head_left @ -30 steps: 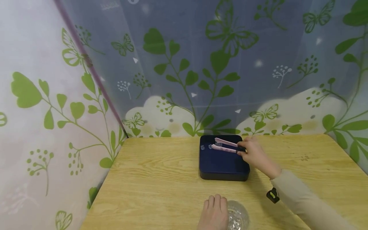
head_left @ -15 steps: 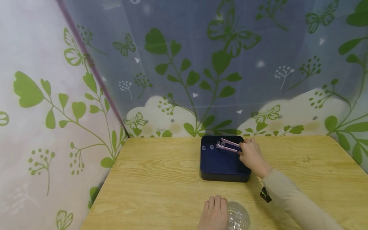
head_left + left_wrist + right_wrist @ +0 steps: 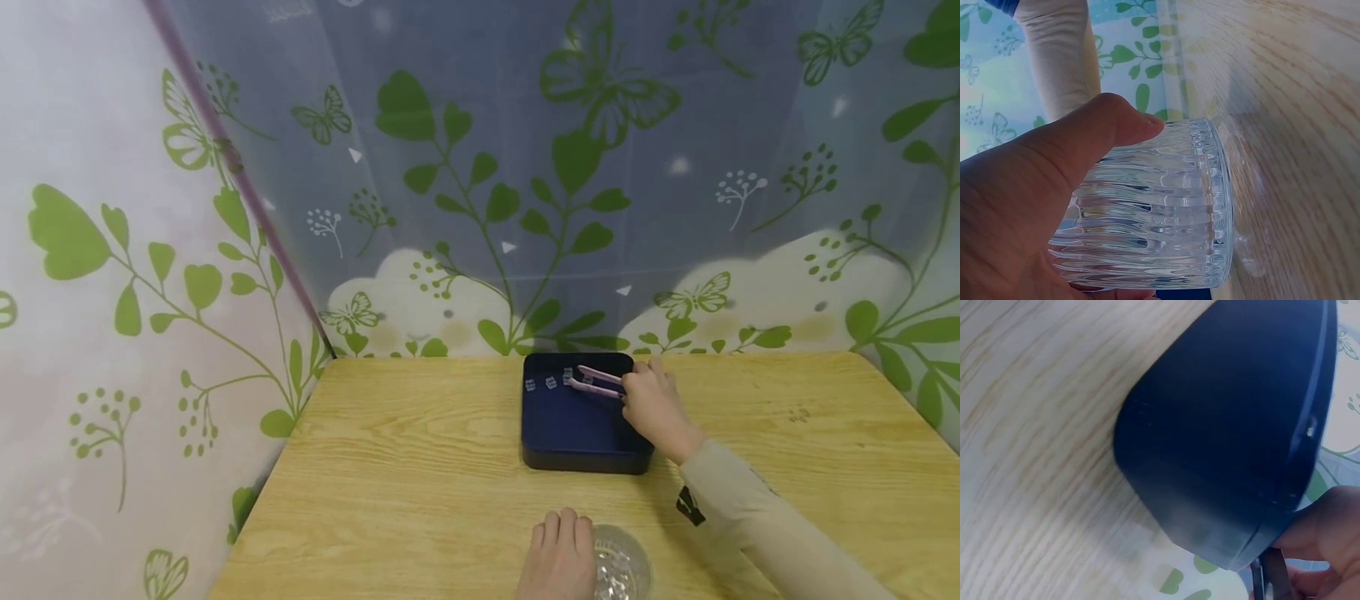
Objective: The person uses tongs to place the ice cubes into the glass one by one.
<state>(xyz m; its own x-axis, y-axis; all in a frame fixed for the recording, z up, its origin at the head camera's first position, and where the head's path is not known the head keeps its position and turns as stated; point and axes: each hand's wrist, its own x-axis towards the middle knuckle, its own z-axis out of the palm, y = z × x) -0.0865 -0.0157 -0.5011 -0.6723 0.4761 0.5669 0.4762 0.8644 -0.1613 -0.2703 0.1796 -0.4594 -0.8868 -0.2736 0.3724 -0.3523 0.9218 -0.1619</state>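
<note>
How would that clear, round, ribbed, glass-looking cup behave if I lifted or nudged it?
The cup is probably stiff and perhaps fragile, given its transparent, glassy walls. Its shiny surface could be slippery, though the ribs may help the left hand grip. Standing upright on a broad base, it would likely slide before tipping.

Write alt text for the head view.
The right hand holds pink tongs over a dark blue tray with small clear pieces near its far edge. The left hand holds a clear glass container on a wood-grain table.

Navy tray [image 3: 577, 425], pink tongs [image 3: 597, 389], yellow wood-grained table [image 3: 390, 467], green-leafed backdrop [image 3: 465, 217]
</note>
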